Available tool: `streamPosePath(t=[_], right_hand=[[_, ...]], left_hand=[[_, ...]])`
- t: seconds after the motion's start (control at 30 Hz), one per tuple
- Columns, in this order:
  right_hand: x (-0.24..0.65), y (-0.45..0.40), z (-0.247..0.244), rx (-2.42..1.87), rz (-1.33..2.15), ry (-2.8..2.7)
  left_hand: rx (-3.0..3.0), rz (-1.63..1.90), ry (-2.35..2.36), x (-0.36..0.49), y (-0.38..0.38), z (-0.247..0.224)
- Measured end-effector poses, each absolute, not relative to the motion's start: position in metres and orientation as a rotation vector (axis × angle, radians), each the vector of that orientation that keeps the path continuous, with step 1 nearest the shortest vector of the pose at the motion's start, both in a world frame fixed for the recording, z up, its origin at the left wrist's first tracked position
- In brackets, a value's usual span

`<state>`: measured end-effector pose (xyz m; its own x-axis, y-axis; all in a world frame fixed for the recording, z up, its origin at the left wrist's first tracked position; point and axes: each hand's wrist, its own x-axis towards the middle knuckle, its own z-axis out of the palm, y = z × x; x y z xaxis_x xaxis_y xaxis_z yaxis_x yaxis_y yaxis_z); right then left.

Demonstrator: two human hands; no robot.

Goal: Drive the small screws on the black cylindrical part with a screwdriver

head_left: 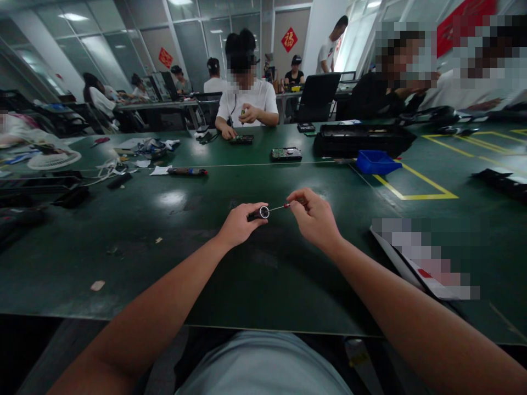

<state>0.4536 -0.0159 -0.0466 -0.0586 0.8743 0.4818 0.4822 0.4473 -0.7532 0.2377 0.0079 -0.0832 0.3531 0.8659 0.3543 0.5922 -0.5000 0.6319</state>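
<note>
My left hand [241, 222] is closed around a small dark cylinder [264, 212] with a pale ring at its round end, which looks like a flashlight. Its ringed end points toward me and to the right. Between the fingertips of my right hand [315, 216] is a thin metal rod with a red part, like a small screwdriver [284, 206]. The rod's tip reaches to the edge of the cylinder's ringed end; whether it touches cannot be made out. Both hands are above the green table [267, 285], close together.
A dark tool [187, 171] lies beyond my left hand. Farther off are a circuit-board unit [286, 154], a blue tray [376, 162] and a long black case [364, 141]. A white packet [401, 263] lies by my right forearm. Opposite, a person [247, 104] works on a device.
</note>
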Motion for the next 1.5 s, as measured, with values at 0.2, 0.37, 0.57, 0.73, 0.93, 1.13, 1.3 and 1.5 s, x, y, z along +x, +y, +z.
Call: streamPosePath(t=[0.2,0.37,0.57,0.73,0.93,1.13,1.3,1.5], right_hand=[[0.454,-0.015,-0.048,-1.232,0.448,-1.699],[0.454,-0.013,-0.052,-1.194,0.479,-1.672],[0.453,-0.015,-0.050,-1.201,0.544,-1.705],[0.451,-0.016,-0.051,-1.189,0.528,-1.661],[0.448,-0.011,-0.056,-1.074,0.745,-1.503],[0.448,0.004,-0.068,-0.965,1.063,-1.125],[0.453,0.011,-0.065,-0.913,1.370,-0.909],[0.455,0.007,-0.062,-1.034,1.014,-1.085]], left_hand=[[2.218,0.954,1.275,0.238,0.008,-0.084],[2.227,0.966,1.271,0.237,0.009,-0.086],[2.225,0.955,1.286,0.236,0.009,-0.087],[2.212,0.940,1.294,0.237,0.009,-0.085],[2.215,0.984,1.328,0.237,0.010,-0.086],[2.237,1.066,1.252,0.237,0.013,-0.085],[2.358,1.023,1.109,0.241,0.013,-0.082],[2.313,0.954,1.271,0.239,0.009,-0.079]])
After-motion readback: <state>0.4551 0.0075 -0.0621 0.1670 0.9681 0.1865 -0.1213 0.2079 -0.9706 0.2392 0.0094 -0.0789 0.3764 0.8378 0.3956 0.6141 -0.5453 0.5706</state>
